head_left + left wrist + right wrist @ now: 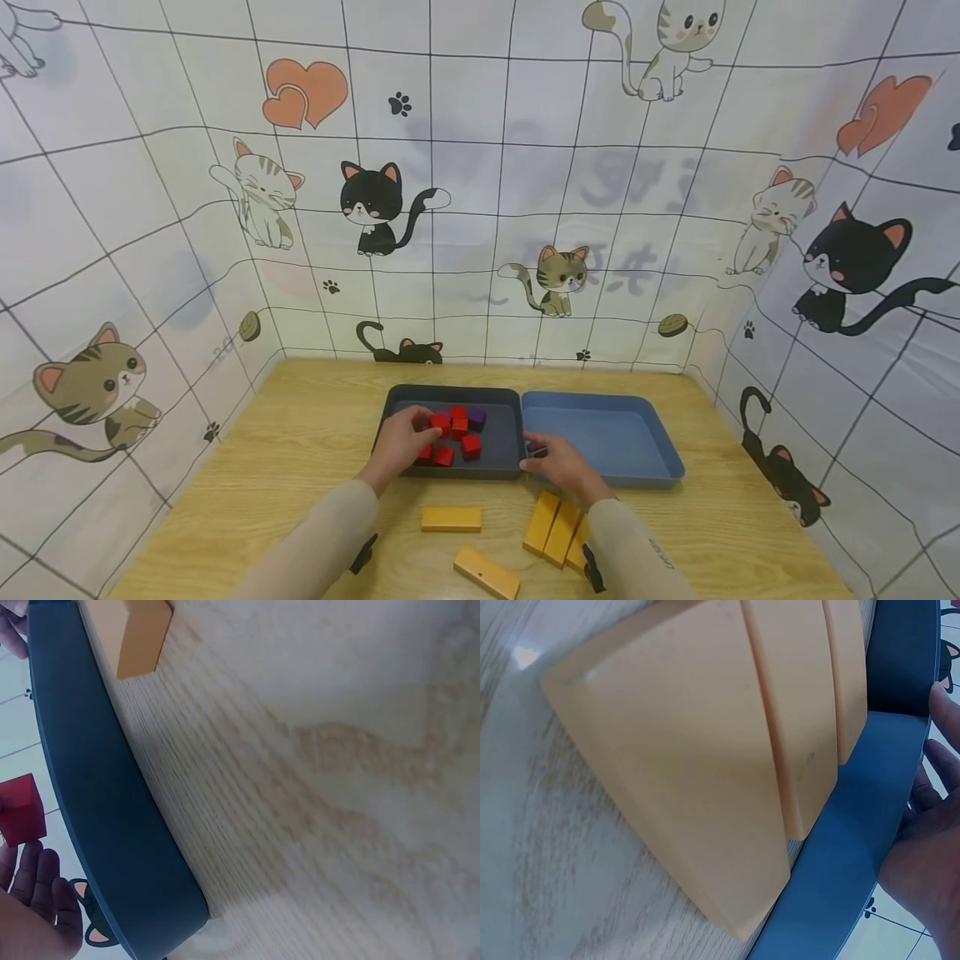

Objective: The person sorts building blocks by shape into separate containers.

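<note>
My left hand (401,446) reaches over the dark grey tray (498,454), its thumb and forefinger pinching a red cube (440,425). In the left wrist view that red cube (22,810) shows above the tray wall, by the fingertips. Several other red cubes (471,447) and a purple cube (476,417) sit in this tray. My right hand (566,467) is over the left side of the blue tray (630,437), close to where the trays meet. Its thumb and fingers are apart; no held thing is visible, and shadow hides part of the space beneath.
Three yellow blocks (557,533) lie side by side near the right forearm, partly covered by the sleeve. Two more yellow blocks lie separately in front of the dark tray, one crosswise (451,519) and one slanted (486,573). A cat-patterned cloth wall (480,183) surrounds the wooden table (315,400).
</note>
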`<action>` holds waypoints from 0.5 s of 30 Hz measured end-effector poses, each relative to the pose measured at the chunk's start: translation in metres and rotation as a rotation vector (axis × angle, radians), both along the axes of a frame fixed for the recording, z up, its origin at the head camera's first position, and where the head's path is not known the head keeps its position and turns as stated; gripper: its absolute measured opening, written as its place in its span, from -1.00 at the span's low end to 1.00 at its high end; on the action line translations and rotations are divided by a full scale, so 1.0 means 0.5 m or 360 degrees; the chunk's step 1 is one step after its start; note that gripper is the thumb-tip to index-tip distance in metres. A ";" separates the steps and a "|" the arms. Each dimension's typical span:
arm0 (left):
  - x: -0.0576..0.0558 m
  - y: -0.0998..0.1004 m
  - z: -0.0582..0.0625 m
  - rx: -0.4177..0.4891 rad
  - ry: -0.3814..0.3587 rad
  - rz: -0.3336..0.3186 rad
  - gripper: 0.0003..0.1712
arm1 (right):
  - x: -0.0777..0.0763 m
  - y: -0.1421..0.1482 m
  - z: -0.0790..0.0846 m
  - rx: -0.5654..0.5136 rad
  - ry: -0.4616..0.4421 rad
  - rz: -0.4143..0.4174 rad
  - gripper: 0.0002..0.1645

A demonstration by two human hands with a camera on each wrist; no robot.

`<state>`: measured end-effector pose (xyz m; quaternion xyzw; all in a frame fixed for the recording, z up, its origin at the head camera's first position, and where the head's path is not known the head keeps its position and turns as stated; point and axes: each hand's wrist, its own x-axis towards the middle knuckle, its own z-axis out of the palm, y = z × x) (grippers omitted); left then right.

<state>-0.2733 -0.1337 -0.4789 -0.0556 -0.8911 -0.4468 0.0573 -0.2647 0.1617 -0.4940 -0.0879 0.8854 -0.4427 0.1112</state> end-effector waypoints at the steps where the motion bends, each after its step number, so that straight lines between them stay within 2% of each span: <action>1: -0.003 0.001 -0.001 -0.0008 0.0004 0.0004 -0.63 | 0.000 0.000 0.000 0.0002 -0.0001 -0.0001 -0.29; 15: -0.030 0.007 -0.019 -0.0140 0.0027 0.0062 -0.60 | 0.001 0.003 -0.003 -0.0043 -0.0020 0.0007 -0.28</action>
